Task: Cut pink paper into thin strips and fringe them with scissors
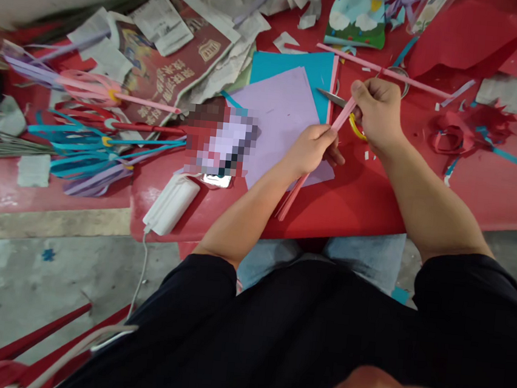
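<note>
My left hand (311, 150) is closed around a bundle of pink paper strips (343, 114), whose lower ends hang out below it near the table edge. My right hand (379, 108) pinches the upper end of the same strips between thumb and fingers. Just behind the strips show scissors (332, 96) with a yellow handle; whether my right hand also touches them cannot be made out. Beneath the left hand lies a purple paper sheet (285, 108), on top of a blue sheet (271, 61).
Paper-strip flowers (90, 141) and crumpled newspaper (174, 27) cover the left side. A white power strip (173, 204) lies near the front edge. A long pink paper stick (415, 82) crosses the back. Red paper (465, 43) and scraps sit at right.
</note>
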The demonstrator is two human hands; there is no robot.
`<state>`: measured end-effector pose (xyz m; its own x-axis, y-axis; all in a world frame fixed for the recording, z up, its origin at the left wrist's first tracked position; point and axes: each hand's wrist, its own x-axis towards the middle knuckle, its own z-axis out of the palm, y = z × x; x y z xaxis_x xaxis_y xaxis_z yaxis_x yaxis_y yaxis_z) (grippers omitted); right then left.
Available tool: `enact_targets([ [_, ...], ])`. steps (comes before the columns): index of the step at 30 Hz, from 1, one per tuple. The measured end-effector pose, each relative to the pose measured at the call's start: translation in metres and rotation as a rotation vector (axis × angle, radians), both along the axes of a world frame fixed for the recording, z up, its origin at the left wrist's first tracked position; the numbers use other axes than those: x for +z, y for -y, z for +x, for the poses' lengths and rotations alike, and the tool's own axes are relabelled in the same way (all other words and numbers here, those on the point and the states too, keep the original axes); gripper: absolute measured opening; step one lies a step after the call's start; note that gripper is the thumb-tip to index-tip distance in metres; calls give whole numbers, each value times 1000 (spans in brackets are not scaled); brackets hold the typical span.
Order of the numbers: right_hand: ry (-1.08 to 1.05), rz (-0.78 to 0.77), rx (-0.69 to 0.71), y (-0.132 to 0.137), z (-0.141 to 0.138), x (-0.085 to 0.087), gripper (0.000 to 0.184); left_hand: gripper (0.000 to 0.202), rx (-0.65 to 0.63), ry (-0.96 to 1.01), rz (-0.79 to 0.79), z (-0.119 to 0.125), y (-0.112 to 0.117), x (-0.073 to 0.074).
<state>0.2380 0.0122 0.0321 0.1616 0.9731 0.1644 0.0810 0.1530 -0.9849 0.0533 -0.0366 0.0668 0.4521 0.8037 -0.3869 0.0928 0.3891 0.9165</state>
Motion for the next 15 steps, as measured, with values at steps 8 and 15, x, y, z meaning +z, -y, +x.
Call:
enact_targets([
  [8, 107, -122, 147, 10, -13, -1, 68, 40, -18, 25, 7, -1, -4, -13],
  [15, 143, -127, 189, 20, -23, 10, 66, 39, 25, -3, 24, 0, -5, -12],
])
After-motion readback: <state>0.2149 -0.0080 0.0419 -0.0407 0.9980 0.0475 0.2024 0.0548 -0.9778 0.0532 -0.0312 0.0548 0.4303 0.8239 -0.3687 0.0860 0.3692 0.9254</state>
